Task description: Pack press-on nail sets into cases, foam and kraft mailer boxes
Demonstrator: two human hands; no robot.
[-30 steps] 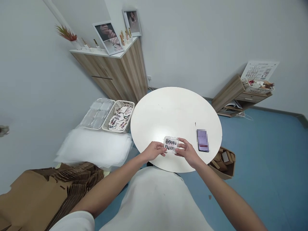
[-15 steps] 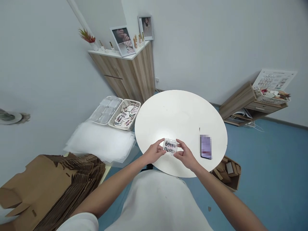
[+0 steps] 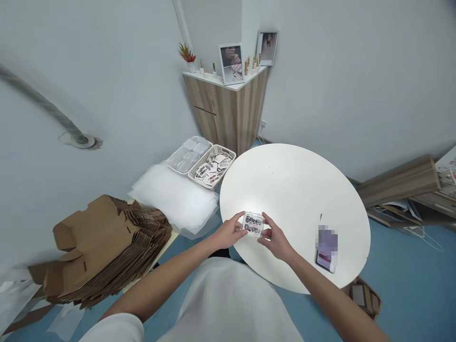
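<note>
A small clear plastic box of press-on nails point(image 3: 253, 224), two rows of dark shiny pieces on a white card, is held between my hands above the near edge of the round white table point(image 3: 285, 180). My left hand point(image 3: 231, 231) grips its left side, thumb in front and fingers behind. On the box's right side, my right hand point(image 3: 276, 237) pinches the edge in the same way. A phone point(image 3: 326, 251), partly blurred out, lies on the table to the right of my right hand.
Left of the table are a basket of nail cards point(image 3: 212, 168), a basket of clear boxes point(image 3: 188, 154), white sheets point(image 3: 174, 194) and stacked flat cardboard boxes point(image 3: 107, 247). A wooden cabinet point(image 3: 228, 109) stands behind; a box of cartons point(image 3: 363, 297) sits lower right.
My view has turned left, so the table and cabinet appear farther right. Both hands keep hold of the nail box, which stays almost level between them.
</note>
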